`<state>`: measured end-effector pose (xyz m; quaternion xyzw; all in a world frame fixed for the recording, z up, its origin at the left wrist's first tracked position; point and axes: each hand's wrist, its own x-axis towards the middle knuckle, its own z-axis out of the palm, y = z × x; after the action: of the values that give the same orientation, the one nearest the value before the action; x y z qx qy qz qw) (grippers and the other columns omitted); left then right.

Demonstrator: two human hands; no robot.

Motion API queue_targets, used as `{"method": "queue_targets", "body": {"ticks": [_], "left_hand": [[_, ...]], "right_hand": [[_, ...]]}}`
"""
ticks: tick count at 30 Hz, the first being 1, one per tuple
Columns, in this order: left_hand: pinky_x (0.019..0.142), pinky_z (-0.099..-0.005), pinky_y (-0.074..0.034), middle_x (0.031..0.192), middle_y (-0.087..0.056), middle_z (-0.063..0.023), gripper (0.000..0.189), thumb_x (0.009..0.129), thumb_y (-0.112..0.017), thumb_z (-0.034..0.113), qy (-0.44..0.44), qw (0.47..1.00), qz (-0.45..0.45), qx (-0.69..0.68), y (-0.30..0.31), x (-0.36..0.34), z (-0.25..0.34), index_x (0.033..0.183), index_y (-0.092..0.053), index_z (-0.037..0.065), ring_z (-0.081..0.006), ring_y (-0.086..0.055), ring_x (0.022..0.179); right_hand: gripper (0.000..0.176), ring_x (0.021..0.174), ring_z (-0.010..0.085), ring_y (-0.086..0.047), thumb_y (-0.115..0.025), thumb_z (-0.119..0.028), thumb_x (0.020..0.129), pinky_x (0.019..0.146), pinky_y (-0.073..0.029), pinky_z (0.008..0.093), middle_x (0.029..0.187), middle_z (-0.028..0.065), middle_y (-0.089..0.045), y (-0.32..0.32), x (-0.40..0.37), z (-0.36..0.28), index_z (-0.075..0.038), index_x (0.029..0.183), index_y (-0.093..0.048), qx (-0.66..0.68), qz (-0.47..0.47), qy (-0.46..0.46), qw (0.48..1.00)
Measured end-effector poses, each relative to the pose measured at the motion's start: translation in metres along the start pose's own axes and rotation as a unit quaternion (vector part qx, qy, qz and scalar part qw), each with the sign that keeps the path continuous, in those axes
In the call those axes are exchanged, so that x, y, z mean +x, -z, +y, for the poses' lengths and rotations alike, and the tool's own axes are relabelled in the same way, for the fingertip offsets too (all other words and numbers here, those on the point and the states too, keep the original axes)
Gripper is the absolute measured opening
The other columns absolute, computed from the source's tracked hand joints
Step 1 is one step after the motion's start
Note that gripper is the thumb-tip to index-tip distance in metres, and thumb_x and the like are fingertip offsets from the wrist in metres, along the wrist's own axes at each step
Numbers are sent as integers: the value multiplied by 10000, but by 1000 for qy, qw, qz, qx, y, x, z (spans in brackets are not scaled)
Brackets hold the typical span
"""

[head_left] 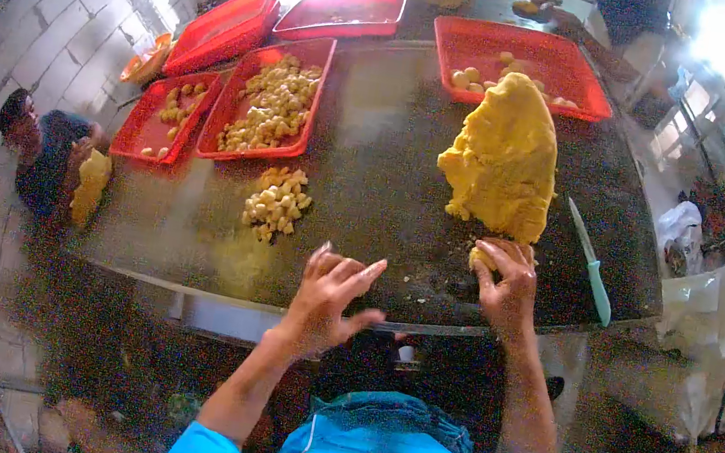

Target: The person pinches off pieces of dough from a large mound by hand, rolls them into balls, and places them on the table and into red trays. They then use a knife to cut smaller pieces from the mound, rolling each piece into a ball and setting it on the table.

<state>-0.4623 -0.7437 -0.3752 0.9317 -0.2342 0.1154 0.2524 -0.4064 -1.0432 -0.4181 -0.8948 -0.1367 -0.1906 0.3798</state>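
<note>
1. Left hand [334, 302] is hovering by the table's [371, 171] near edge, fingers apart.
2. Right hand [508, 286] is clasping a dough piece [481, 259].
3. A knife [594, 278] is lying to its right.
4. A dough mound [509, 155] is resting beyond that hand.
5. A red tray [575, 61] is standing behind.

A lumpy yellow dough mound [512, 155] lies left of a long turquoise-handled metal knife [595, 278], nearer than a red rectangular plastic tray [574, 66].
</note>
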Motion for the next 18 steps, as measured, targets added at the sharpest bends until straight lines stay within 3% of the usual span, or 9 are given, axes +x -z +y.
{"method": "queue_targets", "body": {"ticks": [1, 3, 4, 5, 7, 11, 13, 15, 18], "left_hand": [[1186, -525, -284, 1028, -708, -91, 659, 846, -770, 211, -20, 999, -44, 1, 7, 7, -3, 1455, -546, 101, -298, -628, 1043], [1214, -551, -230, 1015, -713, -60, 606, 930, -698, 302, -10, 999, 28, -18, 25, 31, -6, 1477, -533, 99, -283, -632, 1042], [1227, -548, -202, 1231, -688, -112, 619, 1018, -559, 451, 16, 1000, 10, -22, 44, 48, 5, 1524, -481, 103, -306, -588, 1215], [1227, -548, -202, 1231, -688, -112, 619, 1018, -559, 451, 16, 1000, 12, -21, 38, 58, 3, 1524, -481, 103, -306, -588, 1215], [1250, -544, -147, 1513, -512, -188, 721, 1042, -427, 575, -26, 984, 44, 173, 4, 74, -1, 1571, -404, 86, -366, -415, 1439], [1265, -530, -110, 1656, -293, -223, 814, 1037, -325, 655, 25, 983, -17, 181, -77, 63, -18, 1596, -344, 64, -408, -202, 1552], [1270, -510, -108, 1658, -291, -218, 711, 1060, -446, 542, 99, 989, -25, 103, -82, 65, -22, 1579, -365, 62, -390, -195, 1561], [1149, -432, -372, 1422, -556, -213, 441, 1066, -532, 328, 172, 957, 73, -223, -66, 67, -37, 1410, -570, 55, -313, -509, 1339], [1014, -387, -490, 1208, -677, -154, 364, 973, -632, 108, 226, 923, 55, -305, -33, 38, -36, 1332, -613, 51, -284, -603, 1169]], "right_hand": [[286, 1117, 328, -646, -790, -106, 823, 1017, -470, 417, 1138, 130, -728, -1, -2, -1, -52, 1102, -760, -11, 4, 6, 1000], [257, 1105, 338, -636, -801, -113, 813, 1013, -472, 420, 1121, 123, -713, -2, -2, -6, -63, 1063, -772, -9, 18, -1, 1000], [232, 1094, 339, -631, -804, -113, 810, 1008, -472, 419, 1111, 125, -704, 2, -1, -11, -69, 1036, -778, -33, 22, 8, 999], [208, 1082, 340, -626, -807, -114, 807, 1003, -472, 418, 1101, 128, -694, 5, 1, -14, -75, 1009, -784, -58, 28, 17, 998], [191, 1100, 335, -604, -827, -135, 792, 997, -469, 415, 1109, 136, -680, 2, -1, -7, -82, 973, -794, -31, 12, 8, 999], [307, 1136, 347, -589, -840, -138, 777, 1005, -466, 437, 1157, 138, -667, -3, -1, 2, -91, 1074, -779, -25, 7, -11, 1000], [344, 1136, 352, -590, -839, -134, 776, 1009, -466, 445, 1168, 134, -666, 0, -5, -3, -81, 1109, -769, -2, 22, -15, 1000], [359, 1097, 372, -621, -805, -193, 814, 1014, -458, 470, 1187, 140, -673, 2, -3, -7, -59, 1141, -744, -68, 34, 34, 997], [350, 1117, 363, -625, -793, -185, 823, 1021, -463, 461, 1164, 131, -685, -1, -1, -3, -41, 1138, -741, -80, 10, 33, 996]]}}
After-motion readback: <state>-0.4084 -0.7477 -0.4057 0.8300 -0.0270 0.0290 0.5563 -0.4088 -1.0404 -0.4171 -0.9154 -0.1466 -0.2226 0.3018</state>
